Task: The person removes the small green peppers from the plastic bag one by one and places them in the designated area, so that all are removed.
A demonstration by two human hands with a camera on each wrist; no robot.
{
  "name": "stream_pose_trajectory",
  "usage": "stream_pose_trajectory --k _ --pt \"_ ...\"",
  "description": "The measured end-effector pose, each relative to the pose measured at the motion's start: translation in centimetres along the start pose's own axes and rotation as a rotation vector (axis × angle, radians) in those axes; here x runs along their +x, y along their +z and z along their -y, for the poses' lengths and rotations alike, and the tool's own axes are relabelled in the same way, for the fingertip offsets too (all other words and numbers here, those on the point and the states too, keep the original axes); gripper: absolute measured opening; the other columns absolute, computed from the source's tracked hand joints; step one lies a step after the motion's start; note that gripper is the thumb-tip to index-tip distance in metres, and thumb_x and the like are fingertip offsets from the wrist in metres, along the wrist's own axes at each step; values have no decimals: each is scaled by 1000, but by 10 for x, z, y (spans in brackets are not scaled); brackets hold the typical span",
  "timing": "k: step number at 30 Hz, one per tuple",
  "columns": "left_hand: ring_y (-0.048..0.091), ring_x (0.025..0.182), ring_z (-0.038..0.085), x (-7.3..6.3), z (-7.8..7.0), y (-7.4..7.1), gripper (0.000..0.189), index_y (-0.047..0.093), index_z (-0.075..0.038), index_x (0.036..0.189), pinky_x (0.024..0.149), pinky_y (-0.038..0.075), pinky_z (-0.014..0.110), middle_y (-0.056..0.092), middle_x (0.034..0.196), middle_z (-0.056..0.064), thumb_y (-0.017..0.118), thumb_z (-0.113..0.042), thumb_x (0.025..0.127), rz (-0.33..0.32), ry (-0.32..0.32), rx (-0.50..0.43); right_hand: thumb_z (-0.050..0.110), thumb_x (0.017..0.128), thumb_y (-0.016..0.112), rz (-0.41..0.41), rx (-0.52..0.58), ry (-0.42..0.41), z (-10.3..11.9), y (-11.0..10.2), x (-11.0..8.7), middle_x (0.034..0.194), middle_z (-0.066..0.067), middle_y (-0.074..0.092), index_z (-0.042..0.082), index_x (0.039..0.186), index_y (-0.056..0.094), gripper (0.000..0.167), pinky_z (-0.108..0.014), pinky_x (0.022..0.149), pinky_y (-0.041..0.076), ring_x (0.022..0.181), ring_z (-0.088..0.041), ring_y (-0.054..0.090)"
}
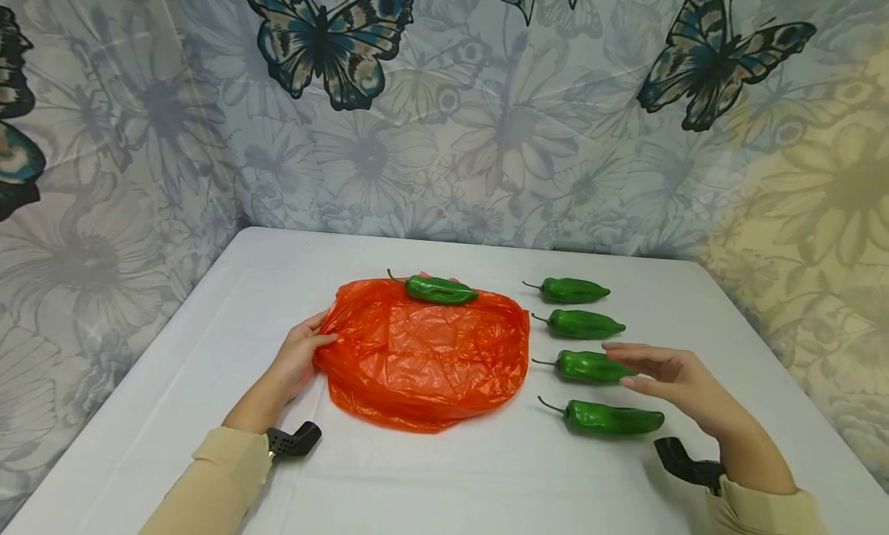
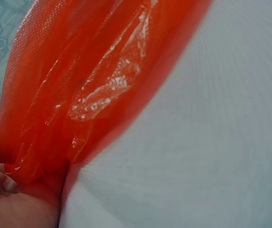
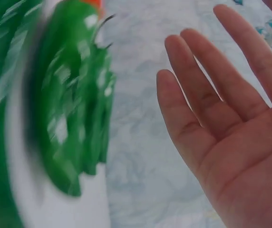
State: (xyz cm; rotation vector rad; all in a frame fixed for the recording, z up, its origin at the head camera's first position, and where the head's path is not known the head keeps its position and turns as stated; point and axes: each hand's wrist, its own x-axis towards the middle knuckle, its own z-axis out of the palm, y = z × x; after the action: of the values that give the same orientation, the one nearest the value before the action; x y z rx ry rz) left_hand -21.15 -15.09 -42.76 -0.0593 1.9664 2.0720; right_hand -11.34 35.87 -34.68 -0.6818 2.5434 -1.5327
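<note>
My left hand [image 1: 299,357] pinches the left edge of an orange-red plastic bag [image 1: 444,365], thumb on top; the left wrist view shows the gathered plastic [image 2: 79,85] between thumb and fingers. One long green pepper [image 1: 441,290] lies across the bag's far edge, stem to the left. Right of the bag several more green peppers lie in a column, from a far pepper [image 1: 575,290] to a near pepper [image 1: 614,418]. My right hand [image 1: 677,377] is over the right tip of the second-nearest pepper [image 1: 586,367], its fingers extended and holding nothing in the right wrist view.
A white cloth [image 1: 486,489] covers the table. Patterned fabric [image 1: 451,133] with butterflies and flowers hangs behind and beside it. A black wrist-worn device [image 1: 295,440] sticks out from the left cuff, and a similar black device [image 1: 687,465] from the right one.
</note>
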Motion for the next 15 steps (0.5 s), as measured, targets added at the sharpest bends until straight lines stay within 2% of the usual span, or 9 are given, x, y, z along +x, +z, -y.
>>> stream_pose_trajectory --k 2,8,11,15 --pt "48 113 8 0 0 0 57 19 -8 149 82 47 11 28 152 12 40 -5 96 4 2 0 -9 88 51 -8 58 -30 5 1 8 132 14 55 -13 124 50 36 -15 87 48 118 4 50" --pt "52 100 -1 -3 -1 -2 57 19 -7 149 81 48 12 27 152 14 39 -5 96 5 11 -4 -7 88 52 -51 140 -36 17 3 43 132 15 53 -10 125 51 37 -14 89 46 116 1 53" --pt "52 99 -1 -3 -1 -3 57 18 -7 149 81 48 12 27 152 14 39 -5 96 5 12 1 -6 89 53 -73 188 -45 23 5 64 131 15 54 -9 126 51 38 -16 88 47 116 0 53" --pt "52 101 0 -1 1 0 57 19 -7 149 81 48 12 27 152 13 39 -4 95 17 7 -4 1 90 56 -99 214 -2 28 9 86 130 17 55 1 128 55 38 -16 90 46 115 -1 54"
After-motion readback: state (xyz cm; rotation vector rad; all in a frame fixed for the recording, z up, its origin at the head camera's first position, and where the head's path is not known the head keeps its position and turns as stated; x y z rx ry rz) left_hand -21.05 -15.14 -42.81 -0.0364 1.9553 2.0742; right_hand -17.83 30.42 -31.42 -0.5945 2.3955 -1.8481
